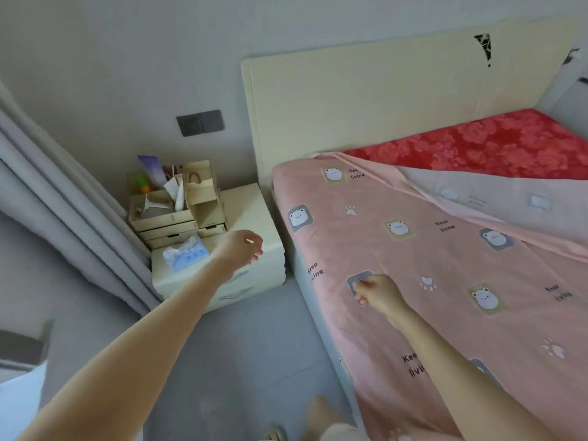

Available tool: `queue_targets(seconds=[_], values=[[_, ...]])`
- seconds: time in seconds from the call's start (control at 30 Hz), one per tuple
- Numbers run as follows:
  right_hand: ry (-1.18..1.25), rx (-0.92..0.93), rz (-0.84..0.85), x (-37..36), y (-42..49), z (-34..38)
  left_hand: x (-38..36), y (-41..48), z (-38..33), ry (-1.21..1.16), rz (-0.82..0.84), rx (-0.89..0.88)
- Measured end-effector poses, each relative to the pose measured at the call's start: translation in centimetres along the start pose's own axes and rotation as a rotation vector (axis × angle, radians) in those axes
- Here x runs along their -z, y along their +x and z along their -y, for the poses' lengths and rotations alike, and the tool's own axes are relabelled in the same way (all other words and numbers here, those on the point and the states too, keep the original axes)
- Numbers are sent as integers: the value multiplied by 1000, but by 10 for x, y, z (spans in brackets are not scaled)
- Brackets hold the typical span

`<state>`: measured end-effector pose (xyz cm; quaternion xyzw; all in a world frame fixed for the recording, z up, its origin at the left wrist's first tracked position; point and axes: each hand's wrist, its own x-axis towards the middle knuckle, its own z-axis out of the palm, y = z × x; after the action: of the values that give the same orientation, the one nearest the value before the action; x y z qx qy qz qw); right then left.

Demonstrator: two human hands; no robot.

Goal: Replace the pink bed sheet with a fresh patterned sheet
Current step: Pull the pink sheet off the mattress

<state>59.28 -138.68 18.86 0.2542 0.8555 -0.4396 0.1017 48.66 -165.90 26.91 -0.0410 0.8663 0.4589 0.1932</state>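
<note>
The pink cotton bed sheet printed with bear faces, paw prints and small lettering [413, 265] lies spread over the near part of the bed. Its far edge is folded back, showing a pale grey underside and, beyond it, the red floral mattress [493, 144] against the cream headboard [350, 100]. The right hand [380, 294] rests on the sheet near the bed's left edge, over a grey bear patch. Its fingers [362, 297] are curled together with their tips against the cloth; I cannot tell whether they pinch a fold. The left hand [241, 248] hangs over the cream bedside cabinet [254, 211], well apart from the sheet, its fingers [256, 257] loosely curled and holding nothing. On the cabinet stand a light wooden organiser [191, 198] and a blue-and-white tissue pack [186, 253].
</note>
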Motion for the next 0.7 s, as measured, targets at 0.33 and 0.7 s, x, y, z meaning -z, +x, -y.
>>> queue_targets(seconds=[0.33, 0.7], values=[[-117, -131, 112, -25, 226, 60, -40, 253, -10, -60, -30, 193], [-170, -266, 181, -79, 419, 96, -86, 493, -2, -144, -150, 397]])
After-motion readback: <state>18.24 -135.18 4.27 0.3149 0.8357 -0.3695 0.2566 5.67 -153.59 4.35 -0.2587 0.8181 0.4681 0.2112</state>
